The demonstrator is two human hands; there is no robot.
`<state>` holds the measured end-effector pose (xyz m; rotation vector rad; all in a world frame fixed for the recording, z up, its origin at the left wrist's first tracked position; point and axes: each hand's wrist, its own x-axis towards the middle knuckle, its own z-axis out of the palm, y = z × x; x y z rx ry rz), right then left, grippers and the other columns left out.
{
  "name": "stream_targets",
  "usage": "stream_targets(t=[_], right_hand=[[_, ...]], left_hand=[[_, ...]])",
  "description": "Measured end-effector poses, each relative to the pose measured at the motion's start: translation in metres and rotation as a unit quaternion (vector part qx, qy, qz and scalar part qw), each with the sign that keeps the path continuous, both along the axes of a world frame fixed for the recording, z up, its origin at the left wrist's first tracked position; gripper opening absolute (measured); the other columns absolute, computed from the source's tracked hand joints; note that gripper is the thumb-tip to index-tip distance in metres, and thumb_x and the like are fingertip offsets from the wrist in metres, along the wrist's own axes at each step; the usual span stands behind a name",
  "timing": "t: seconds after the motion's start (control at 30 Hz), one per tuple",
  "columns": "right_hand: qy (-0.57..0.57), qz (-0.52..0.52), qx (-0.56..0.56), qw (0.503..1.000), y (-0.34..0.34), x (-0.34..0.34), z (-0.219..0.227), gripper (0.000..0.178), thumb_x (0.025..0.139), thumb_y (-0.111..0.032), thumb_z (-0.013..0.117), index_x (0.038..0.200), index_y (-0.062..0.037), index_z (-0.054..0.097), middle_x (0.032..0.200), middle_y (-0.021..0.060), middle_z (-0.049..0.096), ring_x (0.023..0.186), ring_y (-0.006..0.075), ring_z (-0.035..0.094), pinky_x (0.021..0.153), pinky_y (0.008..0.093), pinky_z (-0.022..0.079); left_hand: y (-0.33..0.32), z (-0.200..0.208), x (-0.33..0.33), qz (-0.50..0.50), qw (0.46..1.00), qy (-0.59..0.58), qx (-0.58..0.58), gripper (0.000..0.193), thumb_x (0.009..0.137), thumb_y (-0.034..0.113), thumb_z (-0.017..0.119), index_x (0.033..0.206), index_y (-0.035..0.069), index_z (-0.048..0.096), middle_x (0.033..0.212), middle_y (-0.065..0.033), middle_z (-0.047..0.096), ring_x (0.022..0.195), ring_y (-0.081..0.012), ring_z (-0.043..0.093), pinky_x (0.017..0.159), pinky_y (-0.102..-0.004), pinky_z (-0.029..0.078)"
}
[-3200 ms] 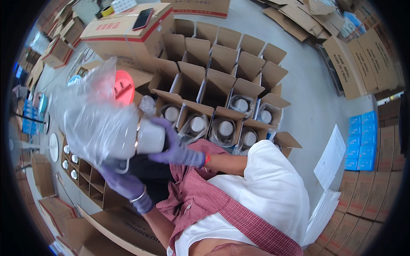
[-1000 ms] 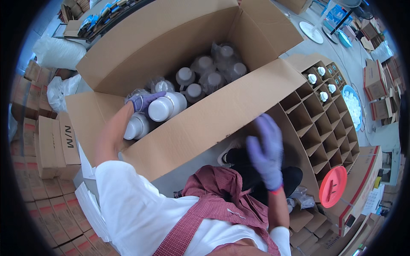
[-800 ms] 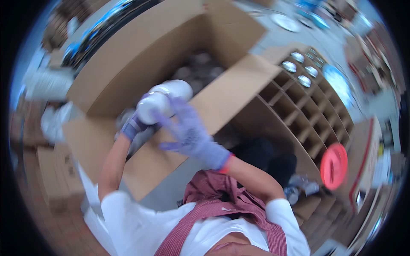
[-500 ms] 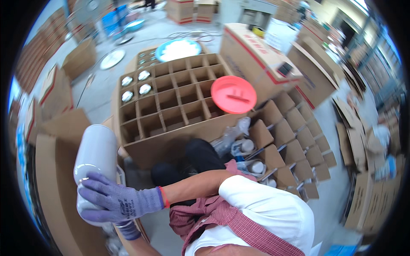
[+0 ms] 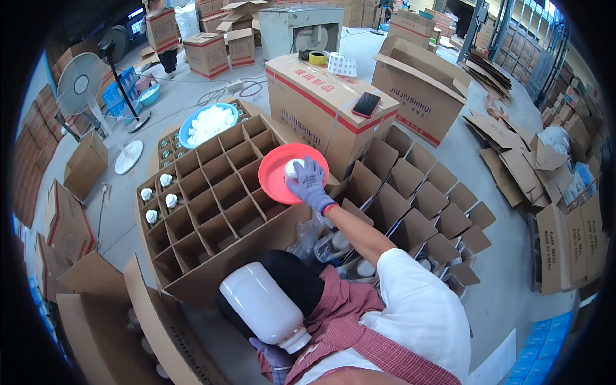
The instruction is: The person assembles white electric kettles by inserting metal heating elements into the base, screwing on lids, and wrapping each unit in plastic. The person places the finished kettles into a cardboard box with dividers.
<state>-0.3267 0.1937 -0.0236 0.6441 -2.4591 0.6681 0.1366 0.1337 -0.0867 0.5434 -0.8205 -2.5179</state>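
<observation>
A glossy white bottle [image 5: 260,301] with a short narrower neck lies tilted over my dark-trousered knee, its neck toward the lower right. My left hand [image 5: 274,357], in a purple-grey glove, grips it from beneath near the neck; most of those fingers are hidden. Ahead and to the right, my right hand [image 5: 310,184], gloved alike, reaches into a red round basin [image 5: 269,168] with its fingers closed on a small white cap [image 5: 294,169]. The basin sits on the near right corner of a divided carton [image 5: 218,240], where several shiny whitish tops [image 5: 171,201] stand in the left compartments.
A blue basin [image 5: 187,136] of white pieces stands beyond the carton. On a closed box [image 5: 301,83] lie a phone [image 5: 366,104] and yellow tape [image 5: 317,58]. Cardboard dividers [image 5: 410,199] with wrapped bottles are at right, an open box [image 5: 96,333] at left. A fan [image 5: 82,83] stands far left.
The white bottle has come from above the left open box to over my knee. My right hand has left it and moved across into the red basin. The view has shifted.
</observation>
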Motion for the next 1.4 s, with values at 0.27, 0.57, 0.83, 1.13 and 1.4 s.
stream_targets(t=[0.27,0.57,0.83,1.13,1.4], right_hand=[[-0.223,0.598,-0.185,0.747,0.002,0.223,0.013,0.039,0.082,-0.024,0.072,0.116,-0.0084,0.064,0.119,0.0111,0.063,0.107,0.0346,0.06,0.111,0.048,0.037],[-0.274,0.617,-0.194,0.712,0.045,0.183,-0.01,0.016,0.088,-0.02,0.07,0.101,-0.0113,0.075,0.118,0.0105,0.062,0.116,0.03,0.055,0.107,0.0439,0.036],[-0.314,0.669,-0.19,0.646,0.019,0.195,0.014,0.018,0.087,-0.023,0.072,0.1,-0.0104,0.071,0.103,0.0073,0.067,0.107,0.0285,0.06,0.106,0.0389,0.037],[-0.392,0.488,-0.019,0.779,0.038,0.154,0.011,0.027,0.087,-0.022,0.073,0.109,-0.0048,0.07,0.119,0.0138,0.064,0.114,0.0264,0.058,0.101,0.0383,0.045],[-0.343,0.541,-0.122,0.758,-0.01,0.211,0.04,0.053,0.093,-0.029,0.066,0.138,-0.006,0.052,0.131,0.0188,0.051,0.127,0.0304,0.048,0.11,0.0398,0.037]], left_hand=[[-0.044,0.068,-0.068,0.094,0.945,-0.184,-0.255,0.057,0.107,0.039,0.032,0.134,-0.006,0.053,0.128,-0.0211,0.061,0.116,-0.0293,0.061,0.103,-0.0381,0.047],[-0.064,0.082,-0.091,0.005,0.871,-0.19,-0.453,0.046,0.102,0.031,0.042,0.112,-0.007,0.067,0.108,-0.0176,0.071,0.106,-0.0269,0.066,0.098,-0.037,0.05],[-0.073,0.079,-0.07,0.048,0.795,-0.204,-0.57,0.047,0.102,0.032,0.042,0.119,-0.006,0.063,0.111,-0.0159,0.07,0.103,-0.0254,0.066,0.096,-0.0357,0.05],[-0.091,0.083,-0.033,0.017,0.943,-0.055,-0.328,0.053,0.1,0.032,0.049,0.132,-0.009,0.055,0.113,-0.0189,0.069,0.109,-0.0258,0.064,0.104,-0.0344,0.044],[-0.101,0.104,-0.069,-0.093,0.811,-0.101,-0.569,0.085,0.073,0.052,0.075,0.139,0.002,0.055,0.148,-0.0228,0.045,0.14,-0.0353,0.04,0.114,-0.0444,0.034]])
